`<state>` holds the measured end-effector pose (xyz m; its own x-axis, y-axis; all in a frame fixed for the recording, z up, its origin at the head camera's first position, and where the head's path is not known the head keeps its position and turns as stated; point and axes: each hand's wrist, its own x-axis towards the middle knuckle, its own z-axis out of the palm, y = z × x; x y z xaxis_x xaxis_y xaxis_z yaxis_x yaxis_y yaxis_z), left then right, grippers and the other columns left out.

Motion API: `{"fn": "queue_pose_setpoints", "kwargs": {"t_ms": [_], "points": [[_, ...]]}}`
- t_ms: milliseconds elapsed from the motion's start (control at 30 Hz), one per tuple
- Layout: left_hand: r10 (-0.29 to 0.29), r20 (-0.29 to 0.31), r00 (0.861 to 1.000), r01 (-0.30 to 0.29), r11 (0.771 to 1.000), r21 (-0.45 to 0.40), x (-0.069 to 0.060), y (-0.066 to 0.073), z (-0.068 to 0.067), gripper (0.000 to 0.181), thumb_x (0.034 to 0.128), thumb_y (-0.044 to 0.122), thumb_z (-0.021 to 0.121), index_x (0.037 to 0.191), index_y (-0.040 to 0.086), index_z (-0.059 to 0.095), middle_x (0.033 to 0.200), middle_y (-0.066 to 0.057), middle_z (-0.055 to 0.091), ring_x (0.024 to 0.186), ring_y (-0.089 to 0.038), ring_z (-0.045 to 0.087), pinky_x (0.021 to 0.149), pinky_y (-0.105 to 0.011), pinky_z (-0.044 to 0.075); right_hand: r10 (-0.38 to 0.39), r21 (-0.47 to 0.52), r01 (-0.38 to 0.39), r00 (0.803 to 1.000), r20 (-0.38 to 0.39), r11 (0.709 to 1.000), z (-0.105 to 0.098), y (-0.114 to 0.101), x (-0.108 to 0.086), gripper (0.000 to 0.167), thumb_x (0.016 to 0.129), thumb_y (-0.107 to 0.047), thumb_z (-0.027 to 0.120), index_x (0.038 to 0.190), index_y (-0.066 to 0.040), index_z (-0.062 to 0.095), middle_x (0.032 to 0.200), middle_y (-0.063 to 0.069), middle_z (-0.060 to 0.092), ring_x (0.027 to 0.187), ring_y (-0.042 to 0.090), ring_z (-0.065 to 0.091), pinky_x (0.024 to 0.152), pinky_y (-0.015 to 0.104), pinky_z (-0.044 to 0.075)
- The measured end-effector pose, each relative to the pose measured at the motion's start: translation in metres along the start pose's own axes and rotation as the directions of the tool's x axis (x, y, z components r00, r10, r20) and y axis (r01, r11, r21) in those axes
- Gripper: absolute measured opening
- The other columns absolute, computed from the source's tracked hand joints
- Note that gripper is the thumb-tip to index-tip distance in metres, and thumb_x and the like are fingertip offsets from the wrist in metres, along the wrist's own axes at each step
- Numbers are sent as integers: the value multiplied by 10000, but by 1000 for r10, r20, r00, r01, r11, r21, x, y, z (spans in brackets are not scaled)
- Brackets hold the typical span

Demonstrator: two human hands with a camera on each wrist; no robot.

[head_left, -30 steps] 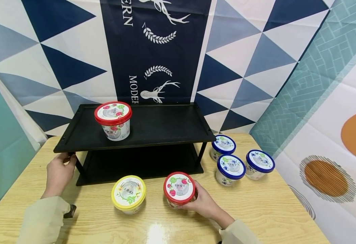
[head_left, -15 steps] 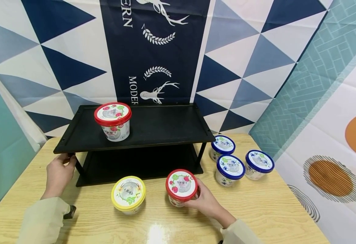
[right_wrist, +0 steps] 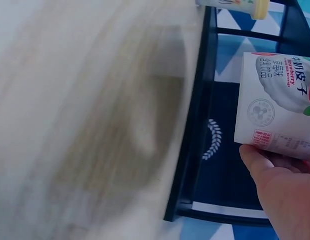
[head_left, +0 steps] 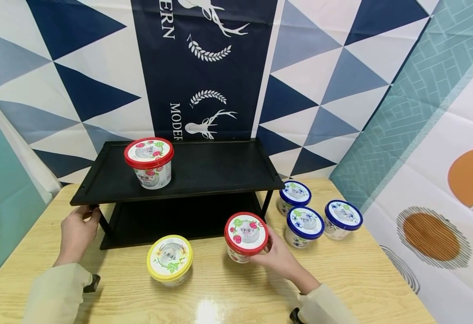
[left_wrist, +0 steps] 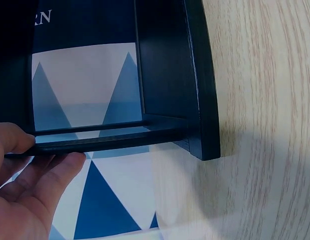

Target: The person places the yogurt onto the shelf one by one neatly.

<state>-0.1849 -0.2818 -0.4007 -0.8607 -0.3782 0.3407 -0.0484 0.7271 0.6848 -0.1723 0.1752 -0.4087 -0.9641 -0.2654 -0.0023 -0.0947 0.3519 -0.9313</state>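
Observation:
My left hand (head_left: 78, 231) grips the left front post (left_wrist: 114, 142) of a black two-tier shelf (head_left: 220, 164), with the thumb on one side and fingers on the other in the left wrist view. In my right hand (head_left: 278, 258) is a red-lidded strawberry milk tub (head_left: 246, 234), held by its side. The right wrist view shows this tub's white printed wall (right_wrist: 280, 110) above the thumb. It appears lifted off the table, in front of the shelf's right half. Another red-lidded tub (head_left: 149, 157) stands on the upper tier, toward the left.
A yellow-lidded tub (head_left: 169, 258) stands on the wooden table (head_left: 139, 299) before the shelf. Right of the shelf are three blue-lidded tubs (head_left: 305, 222). The lower tier (head_left: 179, 218) lies beneath the upper board. A patterned cloth (head_left: 204, 67) hangs behind.
My right hand has raised the red-lidded tub and carried it slightly right and toward the shelf. The left hand keeps its grip on the post. The other tubs stay put.

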Motion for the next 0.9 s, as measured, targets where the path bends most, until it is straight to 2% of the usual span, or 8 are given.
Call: {"fn": "queue_pose_setpoints", "kwargs": {"t_ms": [167, 400, 700, 900], "points": [[1, 3, 1000, -1, 1000, 5, -1, 0, -1, 289, 945, 120, 461, 1115, -61, 608, 1105, -308, 609, 999, -438, 603, 540, -108, 340, -22, -4, 22, 1000, -3, 1000, -3, -8, 3, 840, 704, -80, 783, 1414, -77, 334, 1365, 136, 482, 1264, 294, 471, 1033, 419, 390], [-9, 20, 1000, 9, 1000, 0, -1, 2, -2, 304, 951, 130, 451, 1134, -63, 599, 1119, -310, 602, 1013, -440, 593, 534, -113, 347, -7, -48, 7, 1000, -5, 999, -9, -18, 6, 864, 718, -138, 793, 1429, -89, 305, 1387, 133, 466, 1279, 297, 461, 1036, 420, 387], [1, 23, 1000, 0, 1000, -3, -1, 3, -2, 306, 949, 124, 443, 1135, -67, 593, 1118, -314, 601, 1017, -445, 590, 539, -95, 338, -50, -87, 52, 998, 26, 995, -16, -31, 11, 838, 739, -198, 785, 1428, -122, 315, 1388, 111, 468, 1274, 301, 465, 1026, 447, 397], [-2, 27, 1000, 2, 1000, -3, -1, 2, -2, 315, 952, 131, 444, 1144, -70, 590, 1120, -319, 599, 1017, -448, 589, 537, -101, 339, -76, -110, 78, 997, 22, 991, -20, -40, 14, 814, 740, -208, 786, 1417, -144, 337, 1377, 96, 479, 1256, 291, 481, 1003, 425, 425]]}}
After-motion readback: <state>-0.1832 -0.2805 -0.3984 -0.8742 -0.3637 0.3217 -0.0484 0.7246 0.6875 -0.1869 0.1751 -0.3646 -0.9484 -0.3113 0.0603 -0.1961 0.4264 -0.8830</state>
